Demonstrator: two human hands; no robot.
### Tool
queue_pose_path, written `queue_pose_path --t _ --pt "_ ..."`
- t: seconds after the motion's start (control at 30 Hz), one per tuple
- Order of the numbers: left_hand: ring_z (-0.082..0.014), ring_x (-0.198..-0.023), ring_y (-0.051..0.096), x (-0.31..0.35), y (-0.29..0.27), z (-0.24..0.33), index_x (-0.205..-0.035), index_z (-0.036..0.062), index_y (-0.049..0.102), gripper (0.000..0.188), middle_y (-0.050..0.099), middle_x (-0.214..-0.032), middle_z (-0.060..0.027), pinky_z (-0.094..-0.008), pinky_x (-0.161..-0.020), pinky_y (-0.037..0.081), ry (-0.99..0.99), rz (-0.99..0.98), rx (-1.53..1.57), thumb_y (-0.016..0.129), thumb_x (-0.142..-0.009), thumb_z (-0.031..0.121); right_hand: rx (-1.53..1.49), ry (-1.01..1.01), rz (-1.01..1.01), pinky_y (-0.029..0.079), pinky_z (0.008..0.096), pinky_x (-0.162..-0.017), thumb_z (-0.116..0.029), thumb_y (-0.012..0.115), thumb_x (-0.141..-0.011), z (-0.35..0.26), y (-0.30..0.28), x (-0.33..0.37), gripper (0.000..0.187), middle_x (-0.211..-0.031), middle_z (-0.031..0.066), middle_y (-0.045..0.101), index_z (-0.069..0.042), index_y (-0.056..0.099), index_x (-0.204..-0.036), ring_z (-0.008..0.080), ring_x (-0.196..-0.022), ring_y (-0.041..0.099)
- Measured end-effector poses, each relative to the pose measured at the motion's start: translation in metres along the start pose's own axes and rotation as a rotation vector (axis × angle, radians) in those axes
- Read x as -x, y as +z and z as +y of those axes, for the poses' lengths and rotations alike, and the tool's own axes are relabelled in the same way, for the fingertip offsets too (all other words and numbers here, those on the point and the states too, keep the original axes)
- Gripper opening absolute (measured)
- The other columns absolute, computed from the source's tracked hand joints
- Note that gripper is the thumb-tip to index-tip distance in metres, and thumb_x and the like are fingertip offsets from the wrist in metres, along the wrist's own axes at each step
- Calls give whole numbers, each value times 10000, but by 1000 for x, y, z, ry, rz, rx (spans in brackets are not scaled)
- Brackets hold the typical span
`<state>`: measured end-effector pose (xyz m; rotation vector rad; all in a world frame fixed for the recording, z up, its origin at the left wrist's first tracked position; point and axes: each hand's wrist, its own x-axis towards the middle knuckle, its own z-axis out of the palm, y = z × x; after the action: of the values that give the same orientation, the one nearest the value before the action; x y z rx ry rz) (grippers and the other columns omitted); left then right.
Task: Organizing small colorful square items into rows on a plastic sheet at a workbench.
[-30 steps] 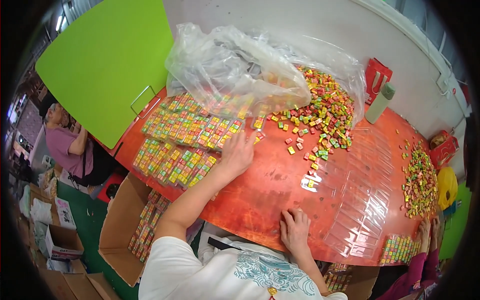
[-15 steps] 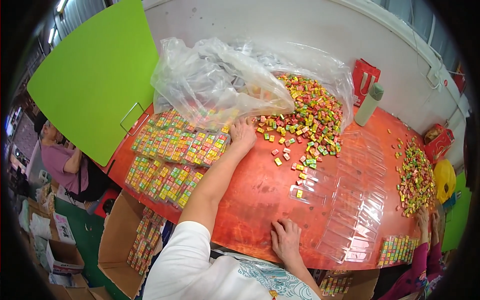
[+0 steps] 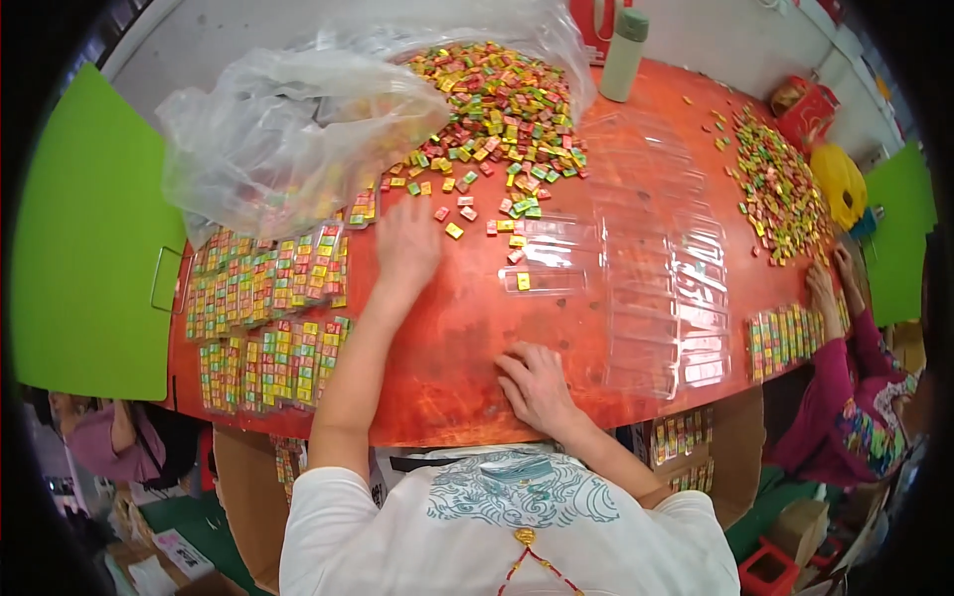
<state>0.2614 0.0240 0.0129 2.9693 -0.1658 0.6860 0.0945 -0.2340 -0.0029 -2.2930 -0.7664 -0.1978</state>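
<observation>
My left hand (image 3: 409, 238), smeared by motion, is over the red table (image 3: 447, 338), at the near edge of a heap of small wrapped sweets (image 3: 497, 99) in red, yellow and green. Its fingertips are too blurred to show whether they hold one. Left of it lie rows of filled clear trays (image 3: 268, 278) packed with the same sweets. My right hand (image 3: 542, 387) rests on the table near the front edge, fingers apart and loosely bent, with nothing in it. Beyond it sits a clear plastic tray (image 3: 547, 281) with a single yellow sweet inside.
Overlapping clear trays (image 3: 651, 298) cover the table to the right. A crumpled plastic bag (image 3: 288, 139) lies behind the filled trays. A pale green bottle (image 3: 624, 55) stands at the back. At right, another person's hands (image 3: 825, 283) are beside a second sweet heap (image 3: 780, 189).
The view has turned, shifting the table leftward and upward in the picture. My left hand has come away from the edge of the filled trays; my right hand still rests on the table.
</observation>
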Motion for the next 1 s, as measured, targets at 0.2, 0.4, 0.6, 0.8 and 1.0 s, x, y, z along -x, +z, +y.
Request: queue_pose_path --t 0.2,0.4,0.6,0.8,1.0 --pt "-347 -1352 462 31 5 94 -1373 63 545 461 509 -1447 -169 -554 -1032 373 356 -5 226 575 -961 268 351 11 230 377 456 -1017 -164 677 -872 35 -32 -59 413 -1347 167 542 -48 596 -1260 326 -1234 518" --pt "-336 -1367 433 54 35 107 -1406 67 503 516 465 -1487 -149 -512 -1054 343 327 -147 292 606 -941 267 539 148 116 359 462 -1034 -247 656 -891 92 -6 -85 482 -1429 161 508 -45 550 -1316 295 -1327 469" --pt "-325 -1269 506 58 9 83 -1272 69 579 359 555 -1341 -136 -457 -1012 396 260 -148 483 584 -931 182 571 61 133 360 454 -1025 -254 625 -911 91 -2 -76 487 -1402 127 530 -44 538 -1340 275 -1326 468" --pt "-340 -1146 564 89 -27 87 -1189 65 622 315 605 -1236 -131 -466 -971 434 350 -128 600 644 -891 162 600 59 108 378 445 -1013 -249 604 -917 92 -8 -86 474 -1373 118 543 -40 527 -1335 274 -1313 477" --pt "-348 -1184 543 126 -34 100 -1255 58 611 412 575 -1287 -166 -457 -984 422 420 -84 580 671 -860 161 582 13 117 406 441 -960 -232 589 -926 87 -7 -89 389 -1283 117 569 -49 552 -1266 279 -1222 519"
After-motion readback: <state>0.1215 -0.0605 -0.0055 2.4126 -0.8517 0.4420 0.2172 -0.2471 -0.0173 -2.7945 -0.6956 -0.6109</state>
